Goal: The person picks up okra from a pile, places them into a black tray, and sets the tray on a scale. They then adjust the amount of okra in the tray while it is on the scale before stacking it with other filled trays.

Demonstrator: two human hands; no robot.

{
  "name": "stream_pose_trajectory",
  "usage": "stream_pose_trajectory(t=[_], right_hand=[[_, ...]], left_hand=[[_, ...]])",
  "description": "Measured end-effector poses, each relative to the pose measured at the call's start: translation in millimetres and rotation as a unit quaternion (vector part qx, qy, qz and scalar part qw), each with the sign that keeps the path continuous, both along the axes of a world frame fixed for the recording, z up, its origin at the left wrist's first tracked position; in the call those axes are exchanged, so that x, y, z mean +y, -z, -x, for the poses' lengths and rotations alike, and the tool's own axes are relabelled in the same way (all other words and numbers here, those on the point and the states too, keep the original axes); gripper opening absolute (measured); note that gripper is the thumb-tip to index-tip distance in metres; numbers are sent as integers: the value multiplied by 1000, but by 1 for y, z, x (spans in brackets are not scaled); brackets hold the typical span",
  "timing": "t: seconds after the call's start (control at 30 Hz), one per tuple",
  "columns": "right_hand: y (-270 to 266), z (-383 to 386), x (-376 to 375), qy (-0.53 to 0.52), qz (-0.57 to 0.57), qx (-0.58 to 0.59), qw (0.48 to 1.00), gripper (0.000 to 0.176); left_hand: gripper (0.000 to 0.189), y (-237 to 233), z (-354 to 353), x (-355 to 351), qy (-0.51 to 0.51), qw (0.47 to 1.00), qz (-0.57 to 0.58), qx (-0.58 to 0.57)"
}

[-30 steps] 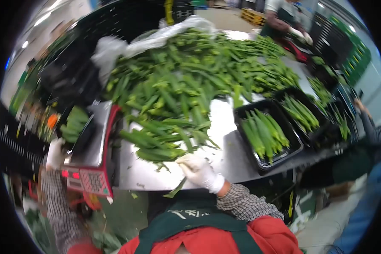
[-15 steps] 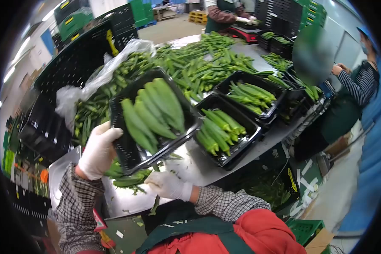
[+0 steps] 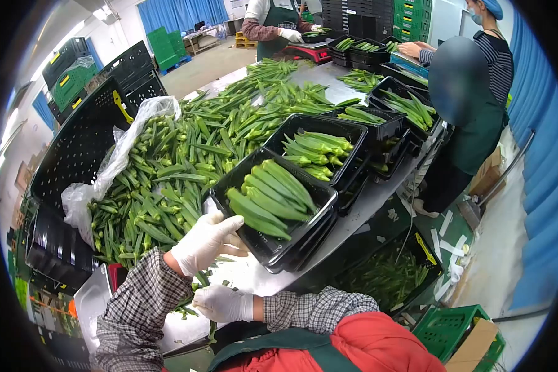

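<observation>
My left hand (image 3: 206,243), in a white glove, grips the near left edge of a black plastic tray (image 3: 263,251). Its thumb lies over the rim, and the other fingers are partly hidden below. Several green okra pods (image 3: 273,198) lie side by side in this tray, which sits on top of other black trays. Closed into a loose fist, my gloved right hand (image 3: 224,303) is low over the metal table (image 3: 251,280). A dark green strip (image 3: 212,332) shows just below it; what the fingers hold is hidden.
A large okra heap (image 3: 186,167) covers the left and back of the table, beside a clear plastic bag (image 3: 115,158). More filled trays (image 3: 321,150) stand to the right. Co-workers stand at the back (image 3: 279,31) and right (image 3: 483,105). A green crate (image 3: 443,332) is low at right.
My left hand has carried the tray of okra rightward and lowered it onto the trays there. My right hand stays low and closed. The view has shifted.
</observation>
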State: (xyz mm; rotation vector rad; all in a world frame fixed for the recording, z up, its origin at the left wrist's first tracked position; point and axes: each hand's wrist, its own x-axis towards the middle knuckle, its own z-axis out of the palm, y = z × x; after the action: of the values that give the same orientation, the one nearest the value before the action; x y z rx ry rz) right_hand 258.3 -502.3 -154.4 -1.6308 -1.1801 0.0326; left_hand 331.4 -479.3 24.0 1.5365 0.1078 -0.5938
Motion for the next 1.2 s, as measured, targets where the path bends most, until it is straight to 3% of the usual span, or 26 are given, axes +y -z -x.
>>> stream_pose_trajectory(t=[0.27,0.37,0.67,0.73,0.8,0.83,0.87,0.9,0.93,1.0,1.07,1.13,1.2], right_hand=[[-7,-1,-5,-12,41,18,999,17],[0,-1,2,-11,41,26,999,17],[5,-2,4,-5,53,15,998,21],[0,-3,2,-13,64,-6,998,22],[7,-3,5,5,114,10,993,19],[-2,-2,-3,-8,73,15,997,17],[-10,-2,-11,-25,30,23,999,16],[-14,0,-12,-28,2,49,998,15],[-16,2,-12,-29,-24,76,996,14],[-27,3,-11,-33,-28,55,998,13],[-17,-1,-7,4,-20,-36,999,12],[-18,-3,-6,5,-6,-41,999,11],[-18,-4,-4,11,-13,-45,999,9]], left_hand=[[23,2,-8,24,-27,998,-55,-7],[32,1,-7,26,-13,999,-49,-6],[33,4,-8,36,-44,998,-44,5],[35,-4,-1,50,-56,997,-39,-21],[35,-26,13,65,-86,984,-118,-100],[35,-31,17,80,-104,965,-176,-162],[34,-34,20,101,-122,938,-242,-218],[32,-32,21,129,-150,834,-367,-383],[31,-35,23,159,-155,686,-488,-518],[25,-73,37,207,-188,562,-581,-557],[24,-98,46,284,-250,363,-702,-559],[31,-120,62,345,-297,286,-823,-391],[39,-129,78,392,-374,228,-856,-274]])
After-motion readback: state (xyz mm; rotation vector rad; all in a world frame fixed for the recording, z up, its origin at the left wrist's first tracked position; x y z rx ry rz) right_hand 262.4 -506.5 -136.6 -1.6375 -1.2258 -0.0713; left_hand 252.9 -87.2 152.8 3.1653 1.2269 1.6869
